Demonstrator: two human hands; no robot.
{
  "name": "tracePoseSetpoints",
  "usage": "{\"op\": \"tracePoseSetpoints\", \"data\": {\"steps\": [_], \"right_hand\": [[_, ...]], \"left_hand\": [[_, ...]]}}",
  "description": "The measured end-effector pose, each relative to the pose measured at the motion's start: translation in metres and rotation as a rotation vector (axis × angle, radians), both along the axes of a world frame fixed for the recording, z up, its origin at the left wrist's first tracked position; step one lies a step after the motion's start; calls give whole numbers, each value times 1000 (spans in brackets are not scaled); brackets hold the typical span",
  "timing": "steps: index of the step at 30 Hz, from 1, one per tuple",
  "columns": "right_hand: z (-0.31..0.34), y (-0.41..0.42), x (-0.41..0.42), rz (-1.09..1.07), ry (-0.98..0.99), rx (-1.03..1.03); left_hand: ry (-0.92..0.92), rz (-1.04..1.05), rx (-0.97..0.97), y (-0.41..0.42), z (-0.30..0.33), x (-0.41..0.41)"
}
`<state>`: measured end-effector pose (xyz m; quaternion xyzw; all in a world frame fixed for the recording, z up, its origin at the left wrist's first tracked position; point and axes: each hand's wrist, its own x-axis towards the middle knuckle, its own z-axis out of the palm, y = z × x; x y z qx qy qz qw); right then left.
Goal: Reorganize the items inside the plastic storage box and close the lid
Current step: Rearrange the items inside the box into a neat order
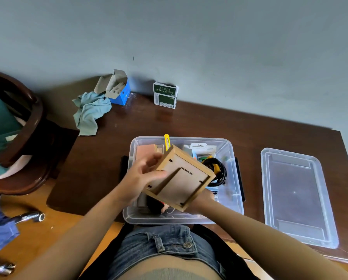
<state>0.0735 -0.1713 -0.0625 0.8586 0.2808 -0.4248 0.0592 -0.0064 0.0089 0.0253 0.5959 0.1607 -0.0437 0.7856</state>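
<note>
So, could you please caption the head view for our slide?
Left hand holds a wooden frame above the open storage box; lid lies beside it.

A plain grey-blue wall [189, 37] fills the upper half of the frame, evenly lit, with a small dark mark near its middle. Below it a dark brown wooden surface [189, 122] runs from centre left to the right edge, glossy with soft reflections. At the left edge stands a dark wooden chair [27, 126] with a curved back rail. The lower left shows an orange-brown wooden floor [64, 223], with a chromed metal fitting [30, 217] lying on it.
</note>
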Motion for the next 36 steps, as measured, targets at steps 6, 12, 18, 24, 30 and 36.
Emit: {"op": "tracePoseSetpoints", "data": {"steps": [6, 12, 18, 24, 30, 36], "right_hand": [[34, -14, 35, 38, 237, -164], [55, -42, 39, 246, -21, -136], [57, -46, 37, 313, -99, -98], [66, -46, 43, 332, -186, -64], [76, -32, 56, 383, -139, -128], [55, -31, 40, 475, -293, -200]], "left_hand": [[-1, -105, 76, -20, -7, 7], [-21, -279, 309, -30, -16, 13], [-50, -499, 634, -16, -20, 13], [-131, -748, 957, -35, -12, 20], [-177, -1049, 1192, -69, -16, 35], [-100, -1076, 1181, -82, -27, 32]]}}
